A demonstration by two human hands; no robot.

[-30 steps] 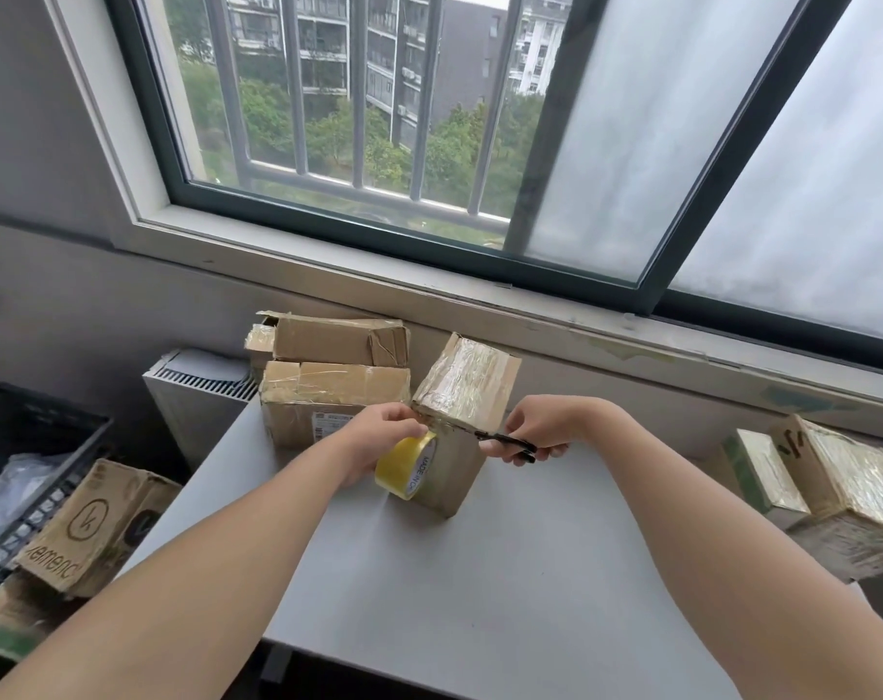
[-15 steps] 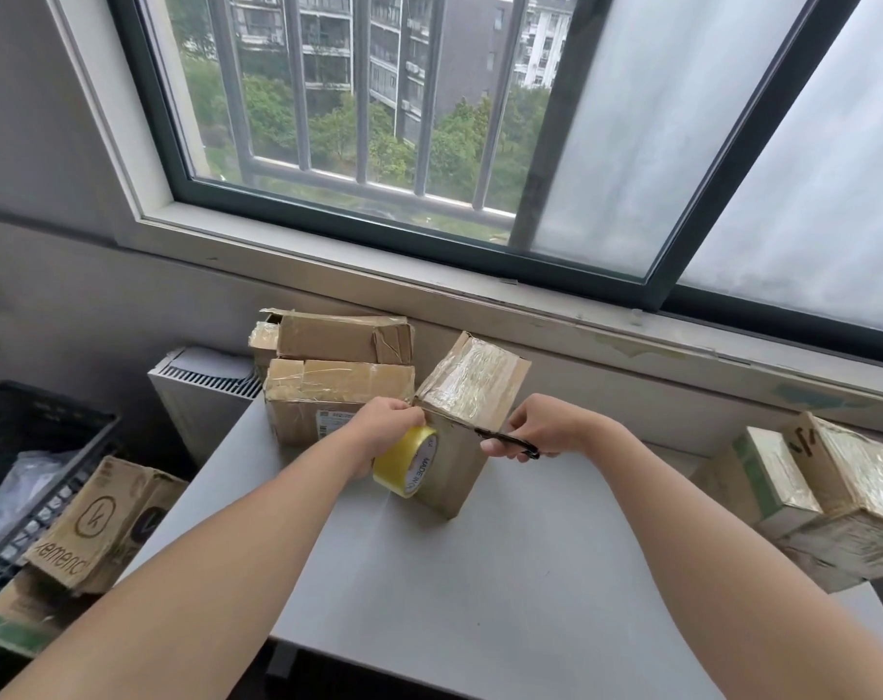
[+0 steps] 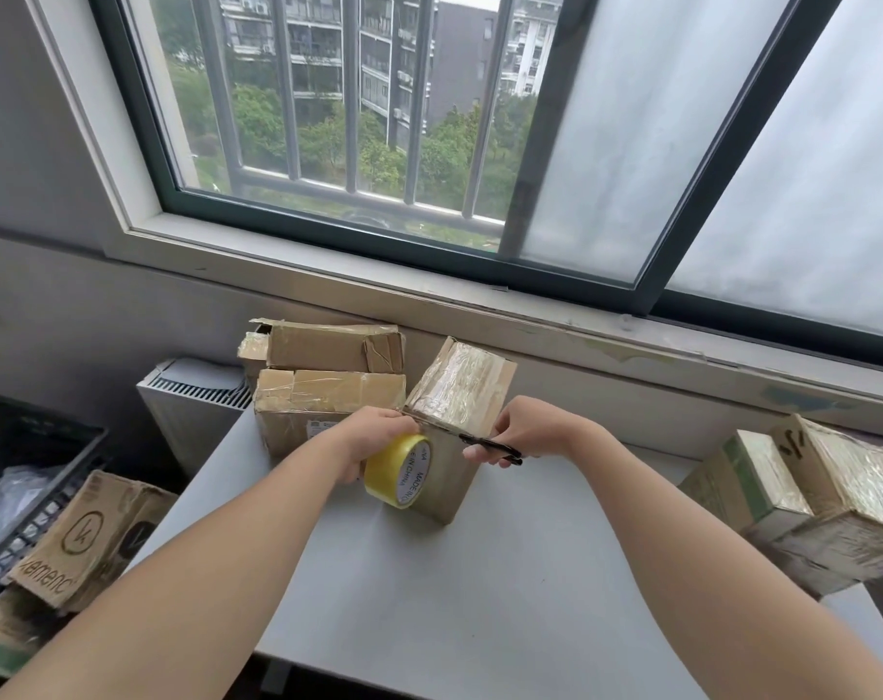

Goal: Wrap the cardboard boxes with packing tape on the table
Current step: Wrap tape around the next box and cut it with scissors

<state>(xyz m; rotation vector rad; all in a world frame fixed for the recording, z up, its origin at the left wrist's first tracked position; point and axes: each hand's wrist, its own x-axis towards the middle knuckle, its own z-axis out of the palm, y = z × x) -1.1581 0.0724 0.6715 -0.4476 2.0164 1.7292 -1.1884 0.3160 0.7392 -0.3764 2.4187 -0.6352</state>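
Observation:
A tall cardboard box (image 3: 459,391) with shiny tape over its top stands in the middle of the grey table (image 3: 480,598). My left hand (image 3: 374,437) grips a yellow roll of packing tape (image 3: 399,469) against the box's left front face. On the box's right side, my right hand (image 3: 525,431) holds black scissors (image 3: 490,444), blades pointing left at the box's upper front edge. Whether the blades touch the tape is unclear.
Two stacked cardboard boxes (image 3: 328,376) sit at the table's far left by the wall. Several taped boxes (image 3: 803,502) crowd the right edge. A printed box (image 3: 91,543) and a black crate (image 3: 20,477) lie low at left. A window sill runs behind.
Both hands stay at the box. The tape roll has dropped slightly lower against the front face, and the scissors remain at the upper edge.

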